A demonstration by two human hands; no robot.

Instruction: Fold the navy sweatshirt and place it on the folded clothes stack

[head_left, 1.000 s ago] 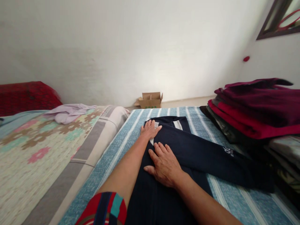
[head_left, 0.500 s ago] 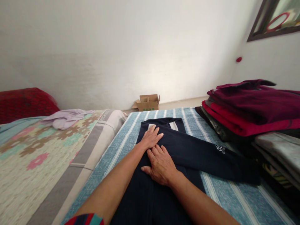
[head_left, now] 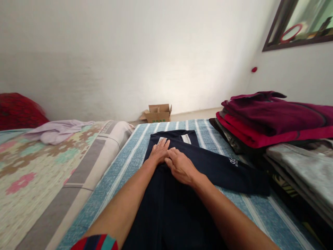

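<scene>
A dark navy garment (head_left: 205, 156) lies spread on the blue striped bed cover. One long sleeve-like part with white lettering is folded across it to the right, and white bands show near its far end. My left hand (head_left: 159, 152) lies flat on the folded part, over a white band, with its fingers stretched out. Just right of it, my right hand (head_left: 182, 167) rests on the cloth at the fold, its fingers extended close together and tips touching my left hand. The near part of the garment runs out of view between my forearms.
A stack of folded clothes, topped by a maroon garment (head_left: 275, 113), stands on the right, with grey folded clothes (head_left: 301, 163) in front. A patterned bed (head_left: 52, 187) adjoins on the left, bearing a lilac cloth (head_left: 58, 130). Beyond the bed's far edge sits an open cardboard box (head_left: 157, 114).
My right hand has moved slightly up toward my left hand and turned more on its side. My left hand stays on the garment. The whole view has shifted a little to the right.
</scene>
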